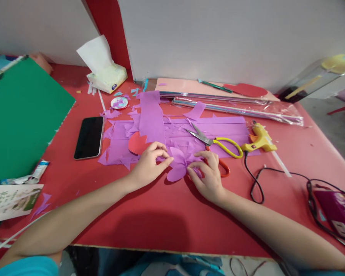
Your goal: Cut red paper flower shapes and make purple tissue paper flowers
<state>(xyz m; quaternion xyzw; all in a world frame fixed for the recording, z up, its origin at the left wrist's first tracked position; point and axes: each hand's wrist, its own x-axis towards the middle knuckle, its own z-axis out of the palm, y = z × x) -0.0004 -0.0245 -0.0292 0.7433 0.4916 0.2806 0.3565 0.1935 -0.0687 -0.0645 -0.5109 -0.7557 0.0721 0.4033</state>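
Near the middle of the red table's near edge, two bare hands work at one purple paper flower, which has at least two broad rounded petals on its left side and a gathered centre. The right hand pinches that centre between thumb and forefinger, its other fingers curled loosely above. The left hand has thumb and forefinger drawn together at the flower's left edge; whether paper lies between their tips, I cannot tell. Just beyond the left hand lies one red paper cut-out with a notched edge. One pair of scissors, with one yellow and one orange handle, lies with blades apart on purple paper spread across the table's middle among scraps too many to count. Toward the right edge are one yellow glue gun and, by the near right corner, one purple socket box. Toward the left edge lie one phone and one green sheet. Along the far edge stand one tissue pack, near one small round dish, then one pen and one red oval on a pale pink sheet.
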